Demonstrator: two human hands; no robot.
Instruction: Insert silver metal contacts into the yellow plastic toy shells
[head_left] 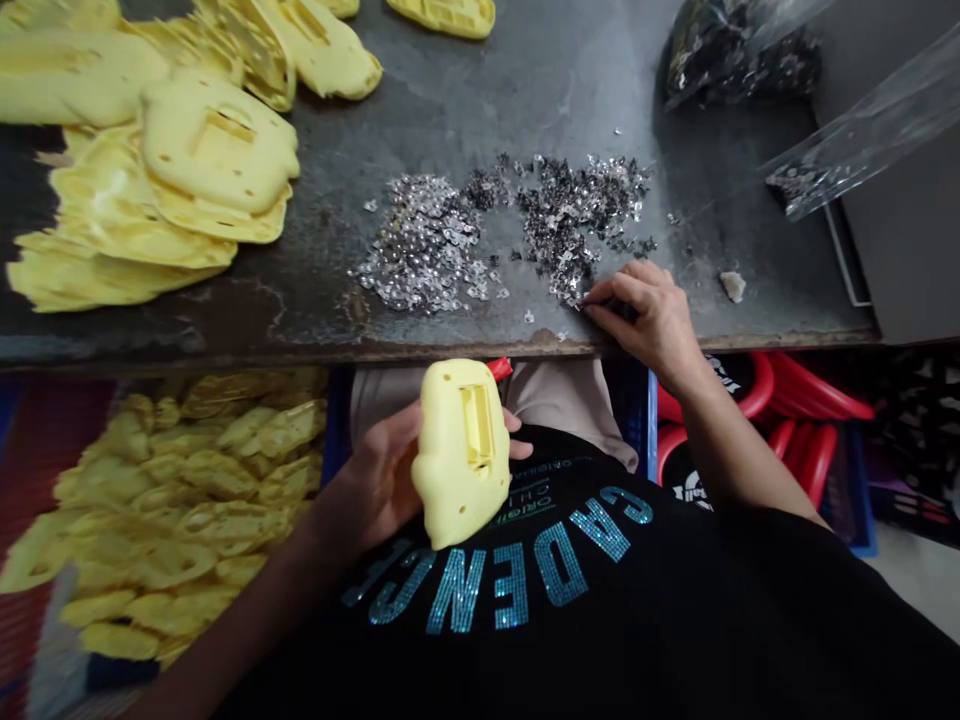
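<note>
Yellow plastic shell (pixel 459 455) gripped in left hand (pixel 367 480); right hand (pixel 645 320) pinches silvery sequins (pixel 559 240).

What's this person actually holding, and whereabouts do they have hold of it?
The left hand cradles a yellow plastic shell from behind, by its edges. The right fingertips touch silver pieces; whether they hold any is too small to tell.

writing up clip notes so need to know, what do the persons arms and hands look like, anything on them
The left hand and right hand are bare, with no gloves, and no watch or bracelet shows. The left forearm and right forearm are uncovered too. A black top has sleeves ending above the forearms, with teal sparkly lettering across its front.
</note>
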